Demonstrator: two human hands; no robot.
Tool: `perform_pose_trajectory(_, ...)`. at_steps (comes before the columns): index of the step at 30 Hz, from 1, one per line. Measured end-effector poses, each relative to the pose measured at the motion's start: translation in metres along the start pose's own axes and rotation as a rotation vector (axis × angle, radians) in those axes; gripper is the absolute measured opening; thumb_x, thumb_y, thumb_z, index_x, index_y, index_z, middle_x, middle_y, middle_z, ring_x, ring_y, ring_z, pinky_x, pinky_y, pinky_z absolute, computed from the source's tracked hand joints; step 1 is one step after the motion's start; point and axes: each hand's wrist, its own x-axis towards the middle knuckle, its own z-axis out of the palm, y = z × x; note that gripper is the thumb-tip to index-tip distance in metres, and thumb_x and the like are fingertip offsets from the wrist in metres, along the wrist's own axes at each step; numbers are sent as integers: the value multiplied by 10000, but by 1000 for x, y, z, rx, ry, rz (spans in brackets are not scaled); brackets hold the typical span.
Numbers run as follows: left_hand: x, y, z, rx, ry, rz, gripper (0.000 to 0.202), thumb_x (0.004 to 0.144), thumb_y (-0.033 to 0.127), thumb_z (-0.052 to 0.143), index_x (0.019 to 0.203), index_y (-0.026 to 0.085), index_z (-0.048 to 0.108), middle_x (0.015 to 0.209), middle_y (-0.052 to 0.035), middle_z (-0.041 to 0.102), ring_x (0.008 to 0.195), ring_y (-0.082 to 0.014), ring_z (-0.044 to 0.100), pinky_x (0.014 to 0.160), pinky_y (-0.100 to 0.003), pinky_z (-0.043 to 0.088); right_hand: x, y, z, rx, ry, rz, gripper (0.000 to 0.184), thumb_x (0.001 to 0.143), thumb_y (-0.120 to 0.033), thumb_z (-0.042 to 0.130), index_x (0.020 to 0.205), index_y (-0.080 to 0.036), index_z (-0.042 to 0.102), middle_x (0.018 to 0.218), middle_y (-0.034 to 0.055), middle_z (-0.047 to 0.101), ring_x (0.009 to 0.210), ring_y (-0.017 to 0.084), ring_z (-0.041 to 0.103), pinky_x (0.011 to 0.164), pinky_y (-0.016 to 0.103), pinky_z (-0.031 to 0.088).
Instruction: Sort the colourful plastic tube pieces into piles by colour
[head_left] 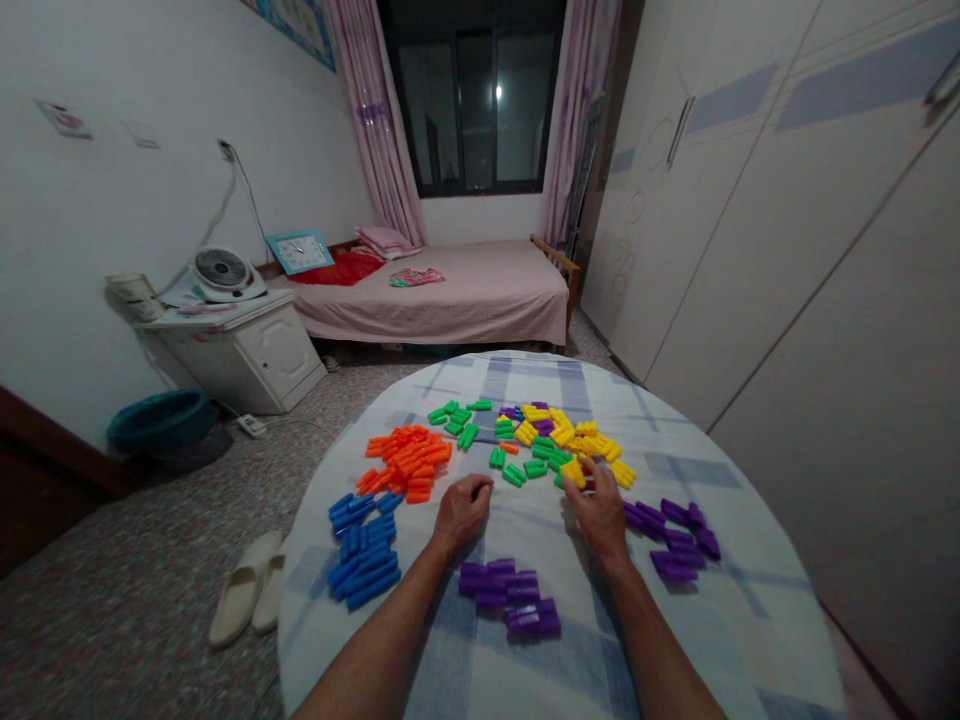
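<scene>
My left hand (463, 512) rests on the table with its fingers curled closed. Whether anything is inside them is hidden. Between the fingers of my right hand (600, 510) is a yellow plastic piece (574, 473), shaped like short tubes joined side by side. Beyond that hand lie more yellow pieces (594, 442), and green pieces (535, 467) are scattered between the two hands. An orange pile (409, 460) and a blue pile (365, 550) are left of my left hand. Purple pieces (510, 597) lie between my forearms, with another purple group (679, 540) right of my right hand.
A round table (720, 640) with a checked cloth carries all the pieces. Past it stands a bed (495, 290). A white cabinet (277, 350) with a fan (223, 270) is at the left, and a tall wardrobe (787, 250) lines the right. Slippers (244, 595) lie on the floor.
</scene>
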Motion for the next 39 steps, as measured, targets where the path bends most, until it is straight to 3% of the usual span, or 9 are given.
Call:
perform_pose_trajectory(4, -1, 1, -1, 4, -5, 0, 257, 803, 223, 472, 916, 180, 698, 913, -36, 720, 861, -164, 641, 813, -261, 467, 11, 18, -11, -20, 222, 11, 419, 791, -385, 494, 1141, -162, 550, 1123, 126, 505, 1017, 235, 514, 821, 399, 495)
perform_pose_trajectory(8, 0, 0, -1, 12, -4, 2, 256, 807, 234, 471, 915, 183, 697, 904, -32, 720, 855, -163, 641, 802, -259, 468, 9, 18, -11, -137, 296, -97, 409, 812, -292, 448, 1186, -141, 519, 1241, 157, 457, 1200, 267, 420, 1010, 484, 368)
perform_pose_trajectory(13, 0, -1, 0, 7, -10, 12, 256, 806, 234, 467, 912, 185, 695, 909, -37, 717, 872, -169, 638, 813, -266, 465, -8, 0, 6, -131, 115, -243, 336, 857, -249, 403, 1160, -195, 538, 1196, 112, 514, 1179, 224, 451, 1028, 458, 369)
perform_pose_trajectory(17, 0, -1, -1, 2, -5, 15, 251, 807, 246, 474, 912, 190, 695, 889, -33, 718, 855, -170, 640, 803, -268, 468, -17, -3, 18, -135, -30, -257, 326, 844, -222, 404, 1132, -200, 555, 1157, 100, 541, 1127, 215, 479, 996, 450, 400)
perform_pose_trajectory(27, -2, 1, -2, 11, -17, 35, 266, 821, 254, 461, 937, 178, 689, 925, -48, 714, 883, -178, 639, 826, -288, 470, -11, 16, 16, -204, -83, -148, 287, 839, -236, 412, 1072, -174, 567, 1012, 103, 584, 993, 229, 518, 924, 424, 424)
perform_pose_trajectory(39, -4, -2, -2, 14, 0, 24, 255, 822, 266, 479, 967, 180, 672, 956, -53, 705, 923, -187, 634, 863, -305, 472, -9, 10, 12, -60, -135, -24, 296, 853, -276, 386, 975, -198, 644, 943, 66, 658, 907, 199, 592, 852, 343, 445)
